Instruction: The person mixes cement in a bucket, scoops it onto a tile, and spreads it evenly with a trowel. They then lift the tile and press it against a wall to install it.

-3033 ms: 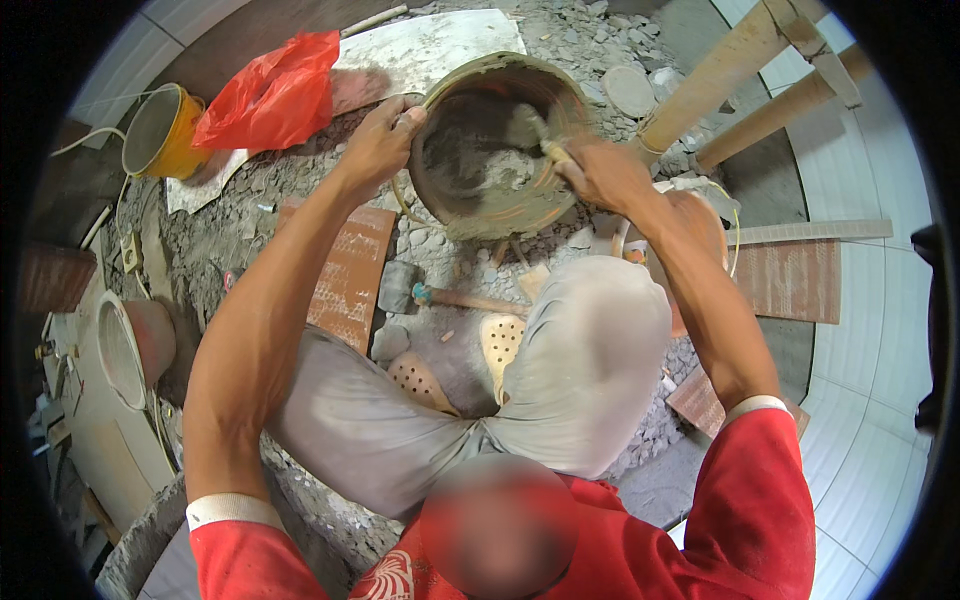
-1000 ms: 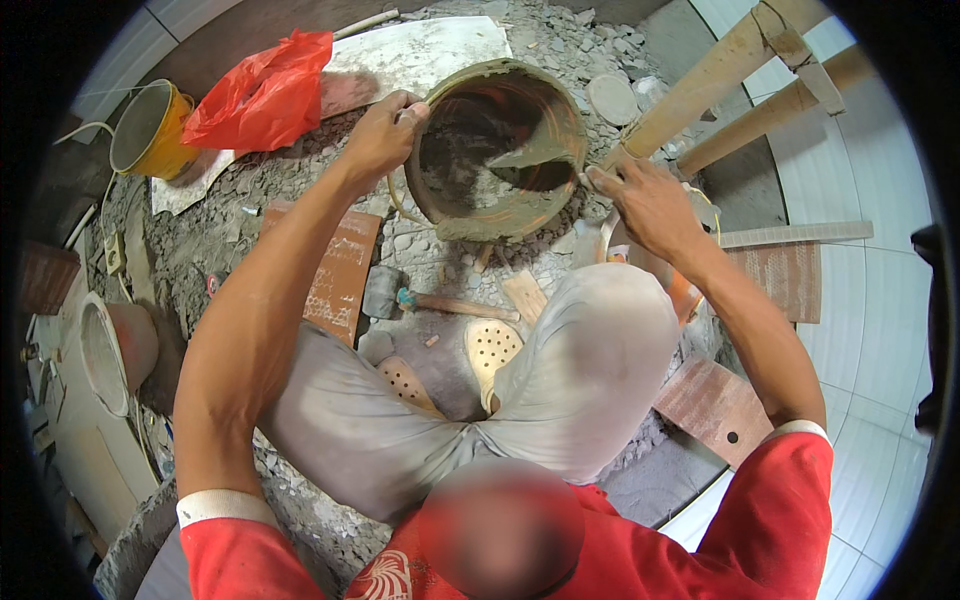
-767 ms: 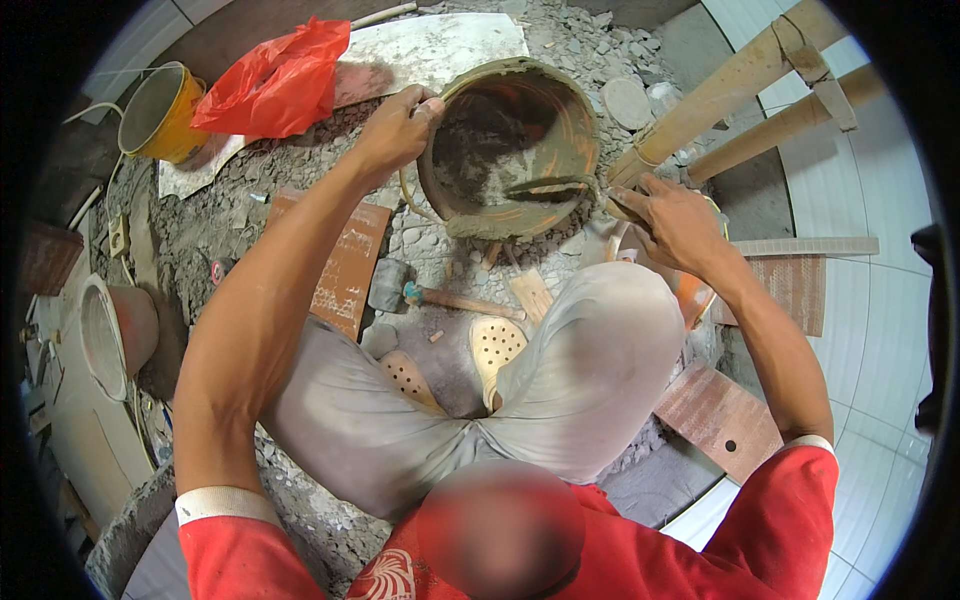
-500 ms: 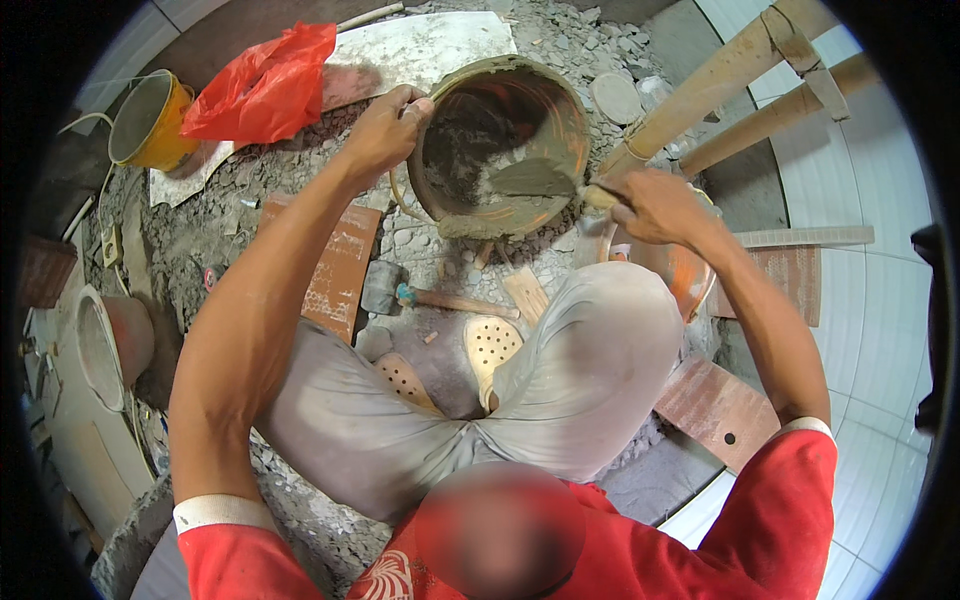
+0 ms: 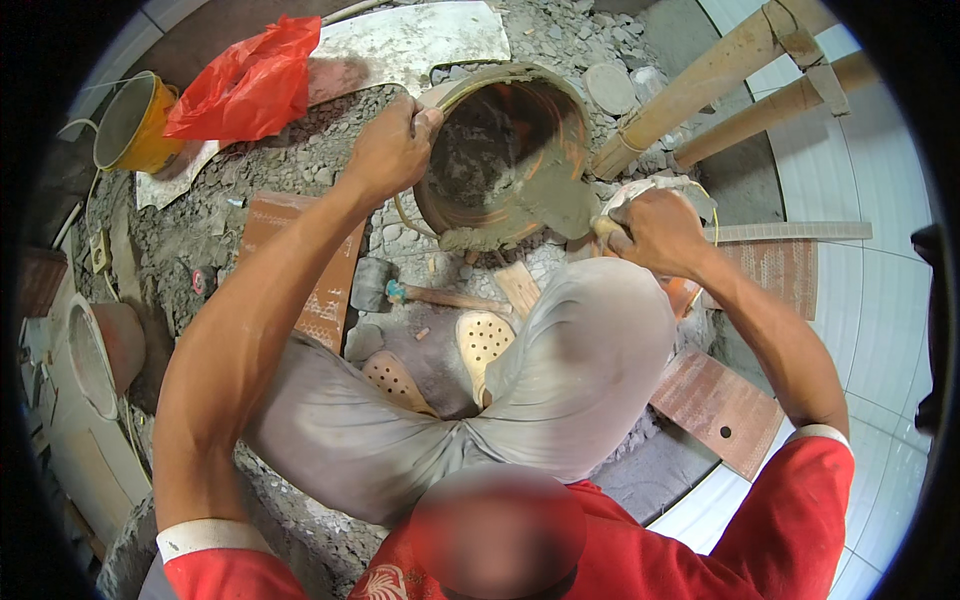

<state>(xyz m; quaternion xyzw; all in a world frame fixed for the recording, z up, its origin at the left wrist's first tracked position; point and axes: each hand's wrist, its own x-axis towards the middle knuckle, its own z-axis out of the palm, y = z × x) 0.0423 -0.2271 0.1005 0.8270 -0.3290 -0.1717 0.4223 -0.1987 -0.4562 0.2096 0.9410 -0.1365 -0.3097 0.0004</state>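
Trowel handle (image 5: 605, 230) — partly hidden in right grip (image 5: 657, 230); left sleeve (image 5: 232, 576) — cropped below.

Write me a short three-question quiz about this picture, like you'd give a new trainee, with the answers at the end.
1. Which hand grips the rim of the bucket, and what does the other hold?
2. True or false: the mallet lies on the ground, touched by neither hand.
3. Choose: the pail beside the red plastic bag is A) blue, B) yellow, C) black.

Key:
1. The left hand; the right hand holds a trowel.
2. True.
3. B.
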